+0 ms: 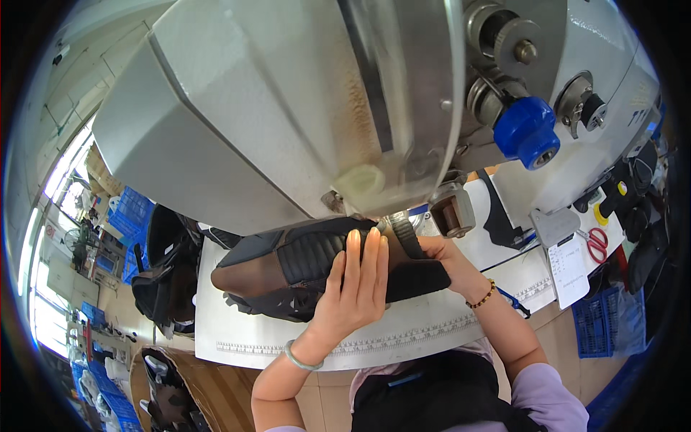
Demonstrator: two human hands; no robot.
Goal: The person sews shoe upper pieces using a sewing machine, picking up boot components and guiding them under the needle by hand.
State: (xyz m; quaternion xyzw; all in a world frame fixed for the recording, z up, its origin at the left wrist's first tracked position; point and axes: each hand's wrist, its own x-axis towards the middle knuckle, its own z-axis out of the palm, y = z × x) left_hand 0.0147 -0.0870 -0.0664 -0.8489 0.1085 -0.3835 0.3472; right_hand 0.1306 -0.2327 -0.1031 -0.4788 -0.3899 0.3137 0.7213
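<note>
A black and brown sewn fabric piece (248, 276) with a ribbed, padded section lies under the head of a sewing machine (281, 115). It looks like part of a bag. My left hand (355, 291) rests flat on its padded section, fingers stretched out and pointing up toward the needle area. At the piece's right end, my right hand (452, 265) grips the edge beside a black flap; some of its fingers are hidden. The machine head covers the upper edge of the fabric, and the needle cannot be made out.
The white table (417, 342) has a ruler strip along its curved front edge. Red-handled scissors (596, 245) and a white card (568, 272) lie at the right. Blue crates (596, 324) stand on both sides. Black bags (167, 263) hang at the left above a cardboard box (216, 385).
</note>
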